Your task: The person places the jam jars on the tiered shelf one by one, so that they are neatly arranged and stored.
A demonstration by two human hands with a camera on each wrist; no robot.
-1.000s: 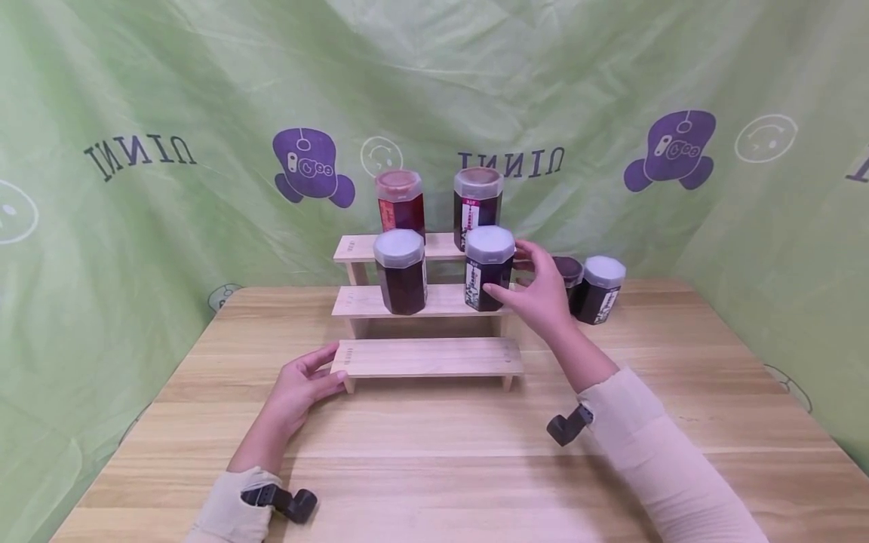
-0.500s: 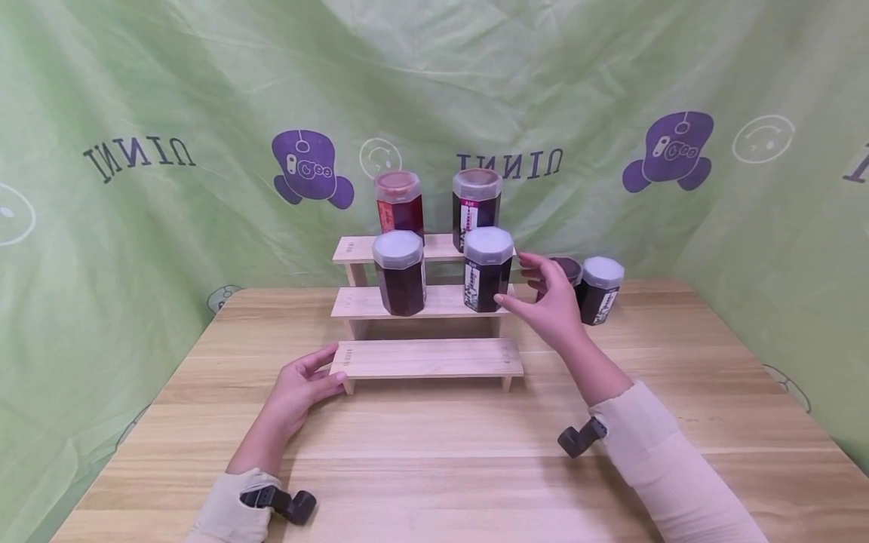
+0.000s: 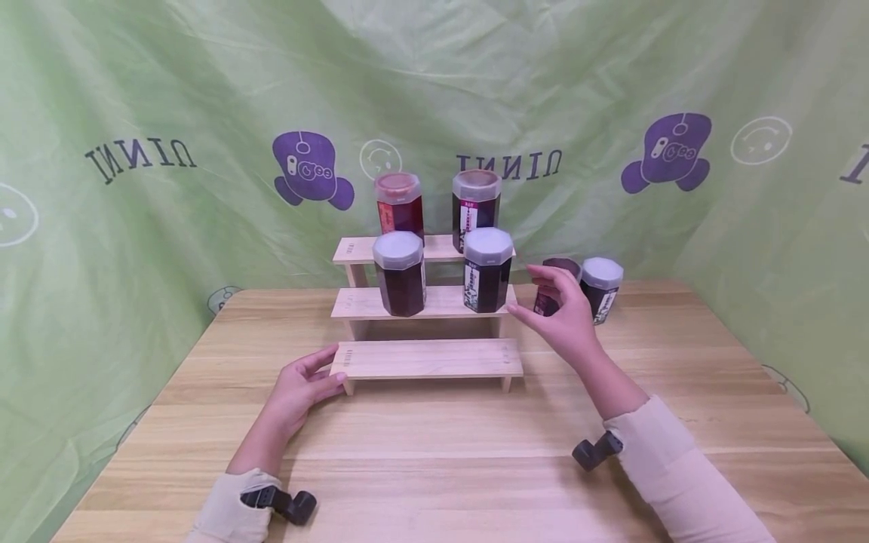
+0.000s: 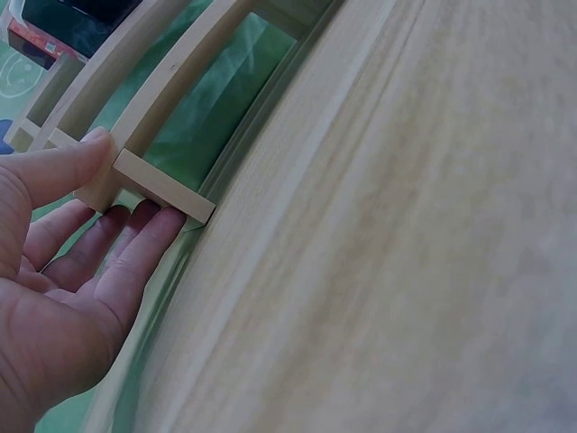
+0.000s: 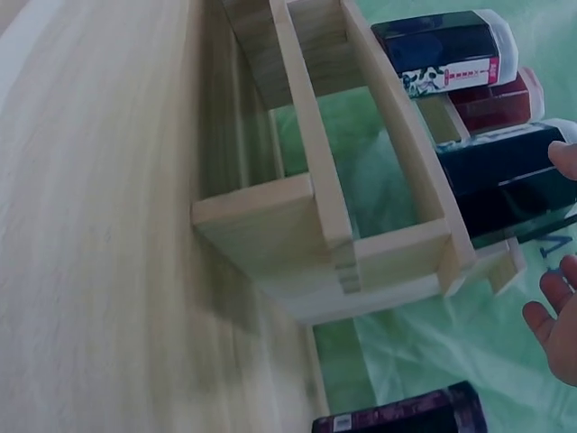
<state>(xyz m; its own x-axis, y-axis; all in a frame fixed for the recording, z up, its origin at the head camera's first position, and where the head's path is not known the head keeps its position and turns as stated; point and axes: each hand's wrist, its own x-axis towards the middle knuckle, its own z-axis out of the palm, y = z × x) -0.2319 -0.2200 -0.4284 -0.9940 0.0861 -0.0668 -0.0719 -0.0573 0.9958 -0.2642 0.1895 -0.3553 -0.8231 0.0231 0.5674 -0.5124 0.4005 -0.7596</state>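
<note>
A three-step wooden display stand stands on the table. My left hand holds the left end of its lowest step, thumb at the front edge; in the left wrist view the fingers lie against the end piece. My right hand is just right of the middle step, fingers spread and parted, nothing between them. Nearest to it on that step is a dark eight-sided jar with a white lid and label. A similar dark jar stands on the step's left. The lowest step carries nothing.
On the top step are a red jar and a dark jar with a pink-topped label. Behind my right hand, a purple-lidded jar and a white-lidded dark jar stand on the table. A green printed curtain hangs behind.
My right hand has let go of the white-lidded jar on the middle step and drawn back to the right, towards the two jars on the table. The left hand has stayed put.
</note>
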